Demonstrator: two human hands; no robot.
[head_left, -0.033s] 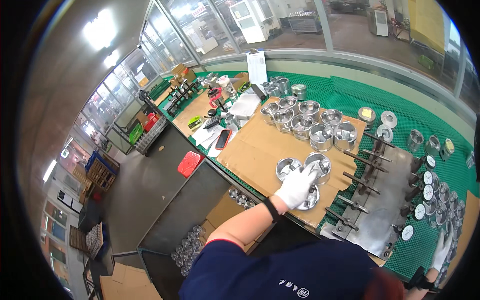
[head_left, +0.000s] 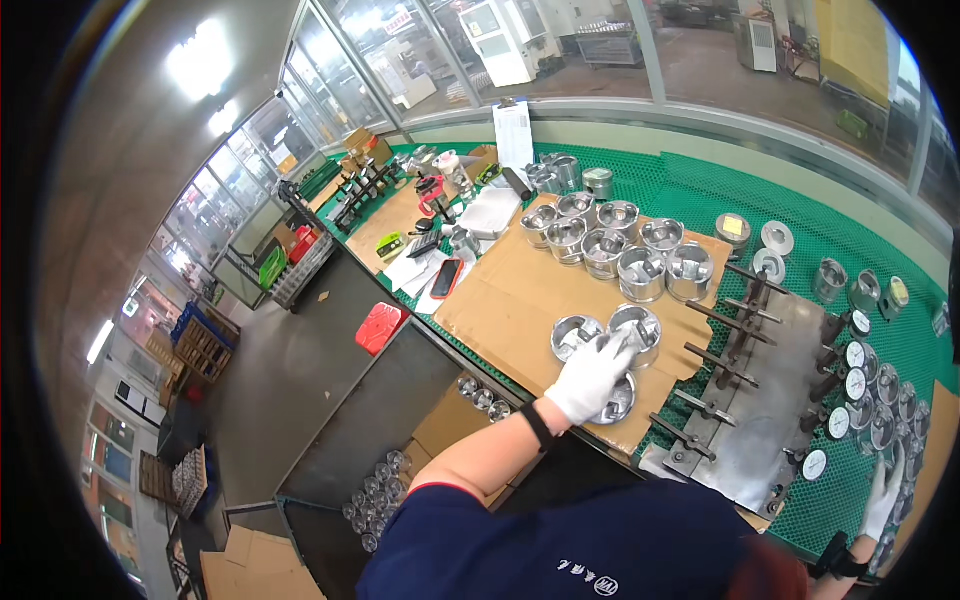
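Three metal pistons stand close together, open ends up, on a cardboard sheet [head_left: 490,310]. My left hand [head_left: 592,378], in a white glove, reaches over this group, its fingers bent over the rim of the right-hand piston [head_left: 645,330]. Another piston [head_left: 572,335] stands beside the fingers, and the nearest one [head_left: 620,402] is partly covered by the hand. At the far right, my gloved right hand [head_left: 882,500] rests against a cluster of pistons [head_left: 882,425], fingers stretched and slightly apart. No held object shows in it.
Several pistons [head_left: 605,252] stand in rows at the back of the cardboard. A metal fixture plate [head_left: 770,410] with rods and dial gauges [head_left: 838,423] lies between my hands. A phone [head_left: 446,280] and papers lie left on the green mat. Below the bench edge, a bin [head_left: 340,430] holds more pistons.
My left hand has shifted very slightly toward the lower left, and the nearest piston has shifted slightly with it. The right hand looks unchanged.
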